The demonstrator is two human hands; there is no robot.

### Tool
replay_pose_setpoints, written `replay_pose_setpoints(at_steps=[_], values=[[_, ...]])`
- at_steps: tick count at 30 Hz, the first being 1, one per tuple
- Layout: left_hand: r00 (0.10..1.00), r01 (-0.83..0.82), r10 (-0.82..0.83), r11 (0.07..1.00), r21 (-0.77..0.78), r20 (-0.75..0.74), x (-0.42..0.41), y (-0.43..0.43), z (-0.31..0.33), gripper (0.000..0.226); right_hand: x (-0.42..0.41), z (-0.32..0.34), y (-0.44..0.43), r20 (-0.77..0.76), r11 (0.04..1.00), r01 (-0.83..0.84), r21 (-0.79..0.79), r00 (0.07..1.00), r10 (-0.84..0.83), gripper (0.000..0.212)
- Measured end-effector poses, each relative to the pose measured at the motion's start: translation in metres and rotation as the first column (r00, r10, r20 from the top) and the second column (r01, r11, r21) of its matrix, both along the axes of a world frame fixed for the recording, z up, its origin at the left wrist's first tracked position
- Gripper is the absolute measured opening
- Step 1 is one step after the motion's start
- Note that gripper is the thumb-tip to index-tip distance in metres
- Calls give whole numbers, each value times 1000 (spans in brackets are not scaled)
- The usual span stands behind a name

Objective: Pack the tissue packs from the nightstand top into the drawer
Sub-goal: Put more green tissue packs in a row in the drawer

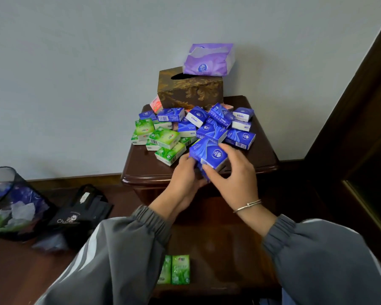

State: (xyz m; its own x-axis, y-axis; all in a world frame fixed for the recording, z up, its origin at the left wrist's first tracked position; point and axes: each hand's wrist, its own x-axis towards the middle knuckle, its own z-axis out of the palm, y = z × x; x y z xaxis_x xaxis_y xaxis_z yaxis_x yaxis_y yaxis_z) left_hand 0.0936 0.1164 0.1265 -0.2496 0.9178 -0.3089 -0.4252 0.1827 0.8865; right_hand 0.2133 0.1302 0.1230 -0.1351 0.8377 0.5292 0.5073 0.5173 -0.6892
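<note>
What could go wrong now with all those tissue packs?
1. The left hand and right hand clutch several blue packs at once over the front edge of the nightstand. One could slip and miss the drawer.
2. The green packs lie in a loose heap near the left edge; a bump might knock some off.
3. The purple pack rests tilted on the tissue box and might slide down.

Left hand point(183, 176) and right hand point(234, 173) grip stacked blue plastic-wrapped tissue packs point(209, 154) at the front edge of the dark wooden nightstand point(263, 156). Two green tissue packs point(180, 269) lie in the open drawer point(220, 249) below.
</note>
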Motion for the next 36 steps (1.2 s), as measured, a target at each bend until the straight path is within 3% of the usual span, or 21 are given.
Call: replay_pose_setpoints(at_steps=[2,4,7,10,12,15,19,22,26,32,36], values=[[962,24,-28,1000,20,272,-3,-7,1,48,-7,4,-7,76,995,17,-96,997,-9,61],[936,78,-89,996,46,340,-17,-14,2,65,-13,4,-12,103,987,-22,-160,994,39,64],[978,115,-117,993,20,171,-30,-21,0,56,-22,1,-18,31,928,-199,-314,975,220,71],[998,-4,3,1000,13,65,-49,-24,-4,38,-27,-4,-16,-139,781,-398,-481,914,380,68],[997,-74,72,997,39,38,-68,-24,-3,29,-26,-4,1,-136,830,-349,-436,937,322,53],[978,-210,211,975,69,-6,-100,-23,-5,39,-21,3,40,-11,946,-96,-311,995,97,34],[939,-327,334,941,94,-77,-129,-21,-16,46,-21,11,82,194,983,48,-178,981,-13,33],[913,-388,397,916,98,-97,-137,-18,-25,47,-31,14,87,362,998,7,-65,932,17,36],[908,-406,413,909,96,-73,-143,-15,-38,49,-55,8,73,579,973,-206,105,808,108,41],[913,-401,406,909,116,-30,-148,-20,-46,46,-110,5,70,764,955,-295,27,622,171,74],[927,-365,373,920,143,-34,-153,-24,-47,46,-128,-4,65,824,960,-280,13,547,149,74]])
